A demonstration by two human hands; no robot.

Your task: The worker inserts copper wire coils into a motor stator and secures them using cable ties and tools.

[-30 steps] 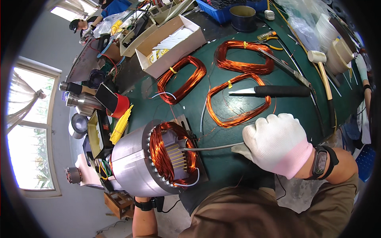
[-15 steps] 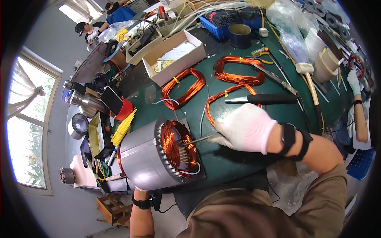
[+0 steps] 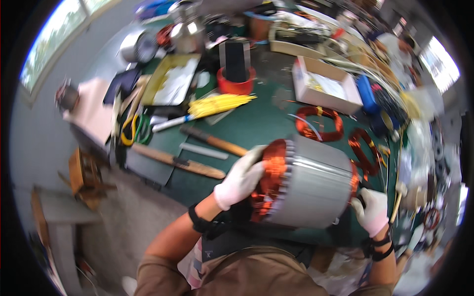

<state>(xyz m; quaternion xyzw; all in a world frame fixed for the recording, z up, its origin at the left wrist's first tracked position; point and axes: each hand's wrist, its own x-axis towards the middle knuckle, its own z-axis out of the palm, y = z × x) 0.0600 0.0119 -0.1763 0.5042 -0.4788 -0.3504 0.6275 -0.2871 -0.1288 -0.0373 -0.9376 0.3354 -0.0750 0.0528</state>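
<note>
Stator (image 3: 316,180) on its side, near edge of green table (image 3: 269,123), right of centre; my gloved left hand (image 3: 241,180) is partly curled against the copper winding (image 3: 274,167) at its left end, fingertips blurred, so I cannot tell how firmly I grip; my gloved right hand (image 3: 371,209) is half-curled at the right end, hold likewise unclear; stator's underside and bore hidden; wooden-handled tool (image 3: 224,145) partly covered behind my left hand.
</note>
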